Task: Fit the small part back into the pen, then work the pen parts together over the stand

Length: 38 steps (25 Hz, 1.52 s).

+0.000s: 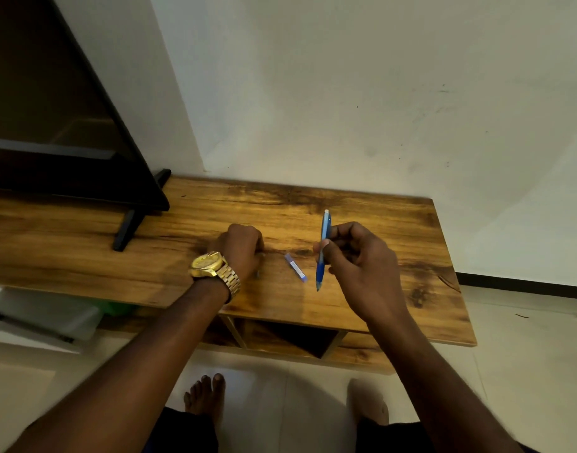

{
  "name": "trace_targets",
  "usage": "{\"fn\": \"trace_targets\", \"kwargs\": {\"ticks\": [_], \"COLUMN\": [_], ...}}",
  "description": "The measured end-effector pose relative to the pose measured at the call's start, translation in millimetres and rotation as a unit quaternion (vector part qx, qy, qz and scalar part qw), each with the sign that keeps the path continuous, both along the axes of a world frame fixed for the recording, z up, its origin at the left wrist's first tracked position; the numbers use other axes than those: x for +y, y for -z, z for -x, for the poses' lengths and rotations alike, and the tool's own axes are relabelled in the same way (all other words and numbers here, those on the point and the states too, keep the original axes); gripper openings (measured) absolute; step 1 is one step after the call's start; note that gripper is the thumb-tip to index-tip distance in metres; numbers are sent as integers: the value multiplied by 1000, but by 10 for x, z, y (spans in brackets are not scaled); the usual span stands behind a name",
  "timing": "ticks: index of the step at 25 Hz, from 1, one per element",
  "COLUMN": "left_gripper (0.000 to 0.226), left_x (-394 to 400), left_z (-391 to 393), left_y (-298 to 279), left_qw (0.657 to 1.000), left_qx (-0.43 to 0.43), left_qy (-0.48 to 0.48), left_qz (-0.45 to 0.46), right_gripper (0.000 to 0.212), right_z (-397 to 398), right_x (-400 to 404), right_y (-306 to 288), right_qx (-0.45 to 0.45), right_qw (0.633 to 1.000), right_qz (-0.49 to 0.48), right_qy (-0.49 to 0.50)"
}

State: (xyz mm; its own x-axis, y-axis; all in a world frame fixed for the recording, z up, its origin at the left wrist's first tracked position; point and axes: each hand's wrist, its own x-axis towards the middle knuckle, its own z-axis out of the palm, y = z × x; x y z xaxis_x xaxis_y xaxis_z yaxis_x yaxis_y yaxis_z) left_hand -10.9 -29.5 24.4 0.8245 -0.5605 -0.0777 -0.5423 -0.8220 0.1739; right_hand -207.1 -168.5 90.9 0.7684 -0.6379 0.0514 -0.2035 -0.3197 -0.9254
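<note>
My right hand (359, 259) holds a blue mechanical pencil (323, 246) between thumb and fingers. The pencil stands nearly upright above the wooden table (395, 223), white cap up and tip down. A small blue lead case (295, 267) lies flat on the table just left of the pencil tip, between my hands. My left hand (243, 246), with a gold watch (212, 266) on its wrist, rests knuckles-up on the table left of the case. Its fingers are curled under, and whatever they may hold is hidden.
A black TV (51, 109) stands on the table at the left, one of its feet (127, 230) reaching toward my left hand. A white wall rises behind the table. Open compartments (290, 338) sit below the top. My bare feet (205, 397) stand on the tiled floor.
</note>
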Motion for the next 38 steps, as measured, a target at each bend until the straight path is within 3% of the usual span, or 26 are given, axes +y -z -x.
{"fn": "trace_targets", "kwargs": {"ticks": [10,13,15,16,17,19,20,22,38], "left_gripper": [29,27,19,15,13,16,17,19,23], "left_x": [-169,-96,-34,13,63,189,244,328,357], "left_z": [134,115,76,86,115,207,245,298,307], "left_y": [-26,-4,-60,-147,-265,-512,-606,-719,-658], "left_qw": [990,998,994,973,930,779,716,663,716], "left_qx": [-41,-20,35,89,163,337,389,432,402], "left_qy": [-26,-16,-30,-50,-66,-74,-71,-62,-47], "left_qz": [-132,-59,97,207,324,523,575,608,568], "right_gripper": [10,9,9,9,9,8,8,8,8], "right_z": [37,10,-5,-20,-36,-73,-93,-128,-262], "right_x": [-71,-9,26,57,89,162,200,261,356], "right_y": [19,9,19,29,38,39,31,13,-21], "right_qx": [10,12,19,23,27,31,29,23,3], "right_qw": [1000,1000,1000,1000,999,998,998,996,992], "right_qz": [-13,-12,-4,7,18,41,53,72,107], "right_qy": [-1,-3,-5,-8,-11,-25,-35,-46,-61]}}
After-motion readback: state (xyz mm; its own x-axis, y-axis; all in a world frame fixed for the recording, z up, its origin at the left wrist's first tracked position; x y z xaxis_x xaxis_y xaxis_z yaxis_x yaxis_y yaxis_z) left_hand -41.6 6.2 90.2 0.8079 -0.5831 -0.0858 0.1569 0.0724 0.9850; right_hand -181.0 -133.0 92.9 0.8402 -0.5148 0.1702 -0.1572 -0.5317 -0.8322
